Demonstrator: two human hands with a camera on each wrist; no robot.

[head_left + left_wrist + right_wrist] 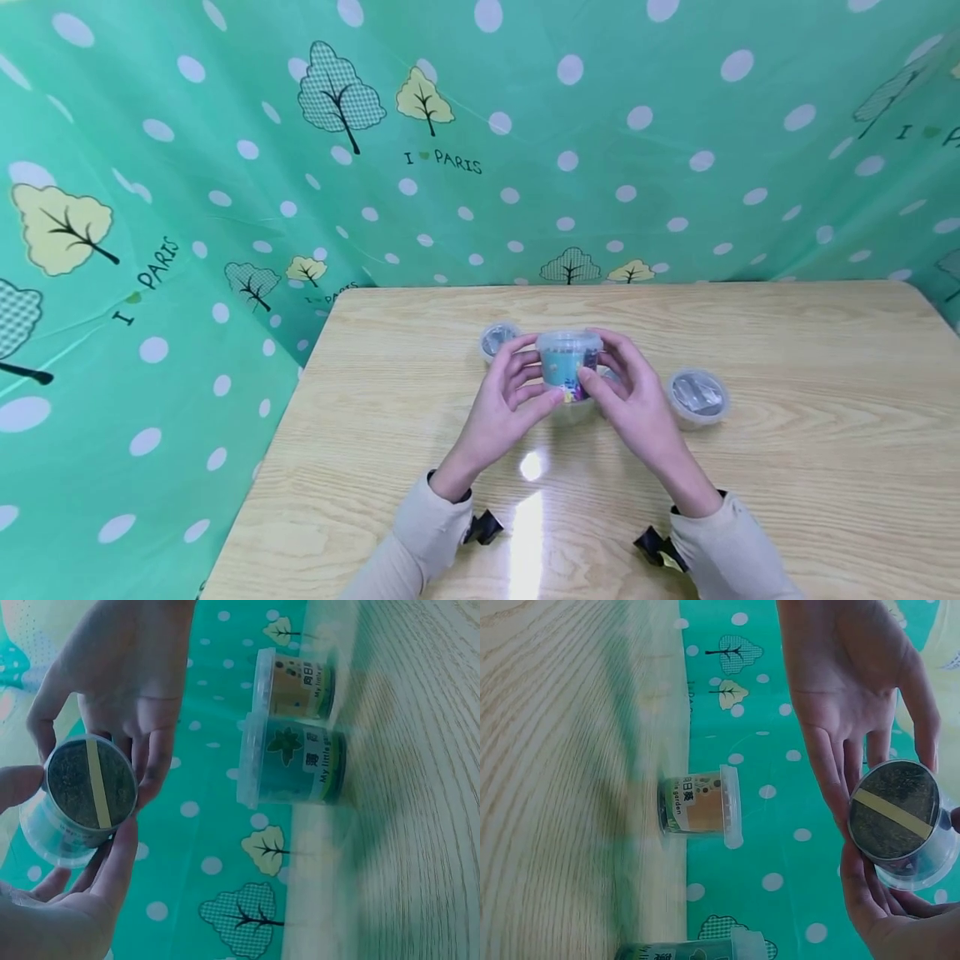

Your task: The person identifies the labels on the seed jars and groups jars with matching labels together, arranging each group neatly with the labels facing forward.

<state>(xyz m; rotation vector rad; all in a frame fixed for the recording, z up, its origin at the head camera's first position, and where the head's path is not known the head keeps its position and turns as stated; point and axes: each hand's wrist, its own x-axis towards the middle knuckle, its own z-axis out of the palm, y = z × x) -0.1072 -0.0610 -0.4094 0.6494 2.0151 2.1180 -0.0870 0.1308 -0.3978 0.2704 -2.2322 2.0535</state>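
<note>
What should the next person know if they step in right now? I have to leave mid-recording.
Left hand: fingers curled round the left side of the clear lidded cup, lifted off the table.
Right hand: grips the cup's right side.
Two more lidded cups stand on the table: one behind the left hand, one to the right.
Done: one cup picked up with both hands, lid still on.
Left: the other two cups are untouched.
</note>
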